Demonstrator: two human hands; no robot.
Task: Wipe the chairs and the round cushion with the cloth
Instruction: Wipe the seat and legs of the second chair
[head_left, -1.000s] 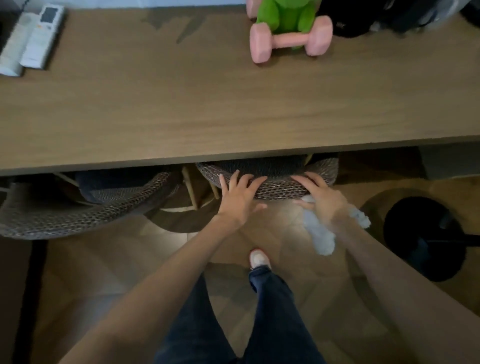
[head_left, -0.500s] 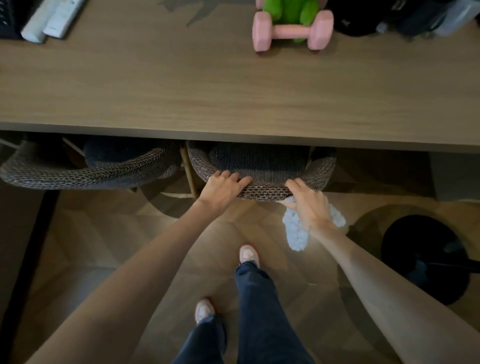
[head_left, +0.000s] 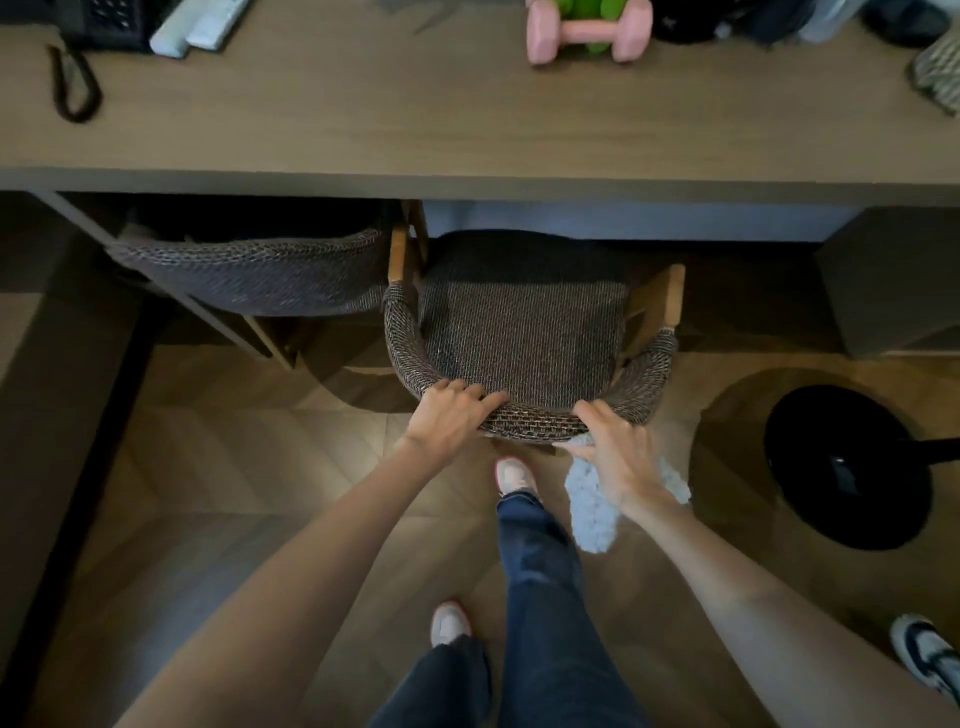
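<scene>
A woven grey-brown chair (head_left: 524, 322) stands half out from under the wooden desk (head_left: 467, 130), its seat mostly in view. My left hand (head_left: 449, 413) grips the curved backrest at its left. My right hand (head_left: 615, 454) grips the backrest at its right while also holding a fluffy pale blue cloth (head_left: 592, 512), which hangs down below the hand. A second, matching chair (head_left: 254, 278) sits tucked under the desk to the left. No round cushion is in view.
On the desk lie a pink dumbbell (head_left: 587, 34), a green object behind it, remotes (head_left: 200, 23) and a phone with cord. A black round floor base (head_left: 847, 467) stands at right, a dark box (head_left: 893, 280) under the desk. A shoe (head_left: 924, 649) lies at lower right.
The chair has come out from under the desk toward me, both hands holding its backrest. I have stepped back, and more of the seat shows.
</scene>
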